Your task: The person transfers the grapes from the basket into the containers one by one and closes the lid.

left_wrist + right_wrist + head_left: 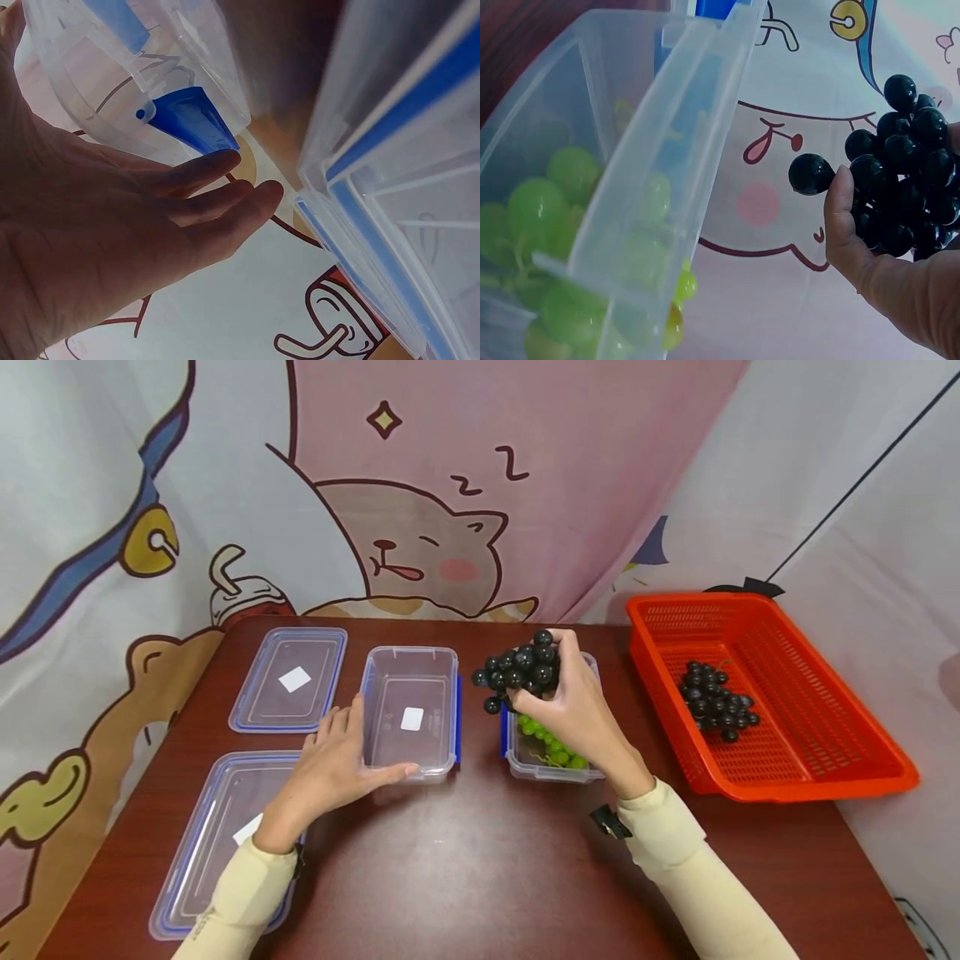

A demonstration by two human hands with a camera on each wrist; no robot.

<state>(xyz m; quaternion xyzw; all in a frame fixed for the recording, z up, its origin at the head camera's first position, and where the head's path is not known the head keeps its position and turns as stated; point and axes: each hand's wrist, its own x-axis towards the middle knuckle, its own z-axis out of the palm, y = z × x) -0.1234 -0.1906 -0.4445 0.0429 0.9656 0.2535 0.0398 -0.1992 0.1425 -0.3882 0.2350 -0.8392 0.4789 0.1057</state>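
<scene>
Right hand (581, 710) grasping black grape bunch (521, 668), centre frame; left hand (330, 770) outspread beside unfilled clear plastic box (405, 692); green grapes (553, 746) already boxed; second black bunch (716, 702) unboxed, in red plastic basket (813, 727), frame right; blue-edged plastic lids (311, 652) off

A person's two forearms, both in long, pale cream sleeves. The left sleeve (232, 902) is smooth and plain, with a small, faint grey marking (199, 927) close to the near edge of the view. The right sleeve (720, 893) matches it in colour. Each ends in a thick, rounded cuff at the wrist. A small black piece (611, 822) sticks out beside the right cuff (663, 827); a dark sliver (299, 862) shows beside the left cuff (262, 881). Both hands are bare.
</scene>
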